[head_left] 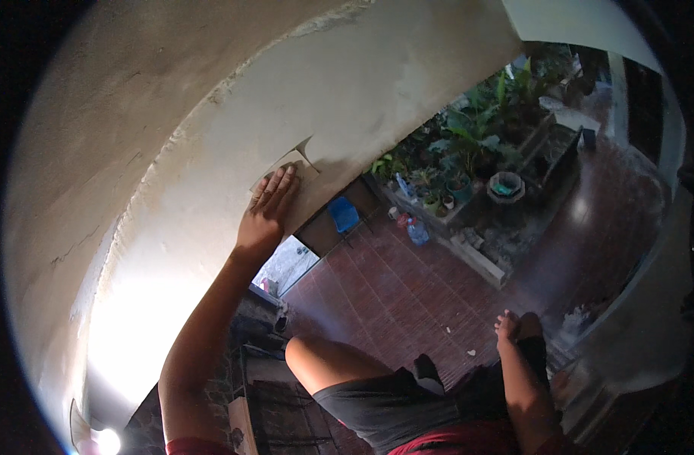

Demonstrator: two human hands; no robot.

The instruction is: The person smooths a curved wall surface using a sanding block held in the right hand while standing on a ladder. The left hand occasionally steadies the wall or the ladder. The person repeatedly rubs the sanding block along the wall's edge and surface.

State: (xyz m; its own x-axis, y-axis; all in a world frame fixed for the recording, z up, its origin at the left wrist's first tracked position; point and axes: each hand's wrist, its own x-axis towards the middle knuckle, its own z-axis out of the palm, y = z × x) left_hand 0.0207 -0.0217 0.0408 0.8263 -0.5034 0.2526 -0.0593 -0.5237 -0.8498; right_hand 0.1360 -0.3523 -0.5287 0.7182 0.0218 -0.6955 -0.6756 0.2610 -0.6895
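My left hand (pixel 267 205) reaches up and presses flat on a sheet of sandpaper (pixel 294 163) held against a pale plastered wall (pixel 210 114). The fingers lie spread over the sheet, whose corners stick out beyond the fingertips. My right hand (pixel 507 326) hangs low at the right, resting on my dark-clad raised knee (pixel 532 345), fingers curled, holding nothing that I can see. My other bare knee (pixel 316 360) is bent below the wall.
Far below lies a red tiled floor (pixel 407 296). Potted plants (pixel 476 144) crowd a raised bed at the upper right. A blue chair (pixel 344 214) stands near the wall base. A bright lamp (pixel 104 440) glares at the lower left.
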